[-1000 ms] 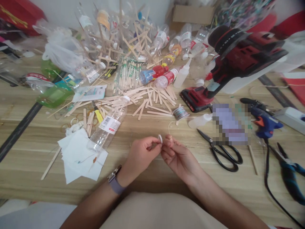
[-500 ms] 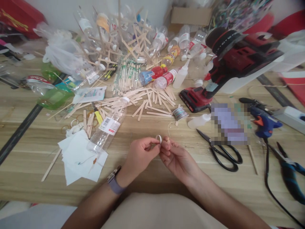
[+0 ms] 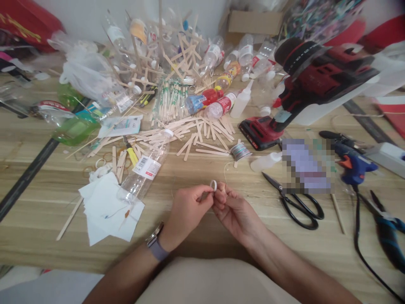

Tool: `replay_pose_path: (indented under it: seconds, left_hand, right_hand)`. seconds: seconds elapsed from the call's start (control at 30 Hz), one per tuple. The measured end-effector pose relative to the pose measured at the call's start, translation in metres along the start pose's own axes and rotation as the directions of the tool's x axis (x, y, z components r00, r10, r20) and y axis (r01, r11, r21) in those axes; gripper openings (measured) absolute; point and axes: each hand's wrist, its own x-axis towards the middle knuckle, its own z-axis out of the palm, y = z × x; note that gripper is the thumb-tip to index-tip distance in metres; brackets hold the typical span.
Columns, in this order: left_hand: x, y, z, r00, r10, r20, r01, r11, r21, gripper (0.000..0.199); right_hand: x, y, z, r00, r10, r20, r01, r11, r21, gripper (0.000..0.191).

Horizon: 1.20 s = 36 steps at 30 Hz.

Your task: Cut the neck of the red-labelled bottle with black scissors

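Note:
A small white ring [image 3: 215, 185] stands upright in the pinched thumb and forefinger of my left hand [image 3: 190, 211]. My right hand [image 3: 232, 207] touches it from the other side, fingers curled and closed. A thin pale cord [image 3: 225, 171] loops down from near the spool [image 3: 240, 151] to the right fingertips, which seem to pinch its end; the exact hold is too small to make out. A clear plastic bottle [image 3: 145, 166] lies left of my hands, partly over white paper sheets [image 3: 104, 215]. Black-handled scissors [image 3: 292, 200] lie open to the right.
Loose wooden sticks [image 3: 202, 131] and plastic bottles [image 3: 221, 103] crowd the back. At right are a red cordless drill [image 3: 316, 80], a white squeeze bottle [image 3: 265, 161], a blue glue gun [image 3: 354, 162] with a trailing cable, and pliers [image 3: 389, 228]. A plastic bag [image 3: 85, 71] sits back left.
Both hands stay together at nearly the same spot. The ring has turned slightly and the cord loop hangs a little differently. The whole view has shifted slightly.

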Motion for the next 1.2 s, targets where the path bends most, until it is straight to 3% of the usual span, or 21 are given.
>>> replay_pose_path:
  seconds: [0.67, 0.73, 0.83, 0.93, 1.03, 1.13, 1.2]
  left_hand:
    - [0.001, 0.003, -0.002, 1.000, 0.008, 0.010, -0.009, 0.998, 0.067, 0.022]
    - [-0.002, 0.006, -0.002, 0.997, 0.072, -0.003, -0.071, 0.986, 0.151, 0.023]
    - [-0.012, 0.014, -0.008, 0.965, 0.258, -0.039, -0.234, 0.922, 0.307, 0.037]
    - [-0.017, 0.022, -0.035, 0.935, 0.343, -0.095, -0.262, 0.845, 0.467, 0.044]
    - [-0.006, 0.021, -0.084, 0.920, 0.299, -0.254, -0.091, 0.793, 0.603, 0.043]
    - [0.018, 0.010, -0.130, 0.940, 0.105, -0.325, 0.122, 0.786, 0.606, 0.045]
    - [0.034, 0.001, -0.147, 0.973, -0.070, -0.220, 0.168, 0.868, 0.467, 0.044]
  right_hand:
    - [0.000, -0.008, 0.001, 0.997, 0.018, -0.071, -0.022, 0.998, -0.050, 0.030]
    - [0.000, -0.010, 0.000, 0.994, 0.000, -0.108, -0.006, 0.999, -0.050, 0.034]
    - [0.002, -0.016, -0.003, 0.985, -0.077, -0.153, 0.067, 0.995, -0.069, 0.039]
    - [0.004, -0.022, -0.006, 0.968, -0.187, -0.168, 0.162, 0.975, -0.151, 0.041]
    - [0.005, -0.025, -0.007, 0.931, -0.334, -0.148, 0.280, 0.912, -0.300, 0.042]
    - [0.006, -0.028, -0.009, 0.882, -0.456, -0.115, 0.350, 0.799, -0.489, 0.042]
    - [0.007, -0.029, -0.010, 0.865, -0.494, -0.088, 0.351, 0.720, -0.599, 0.041]
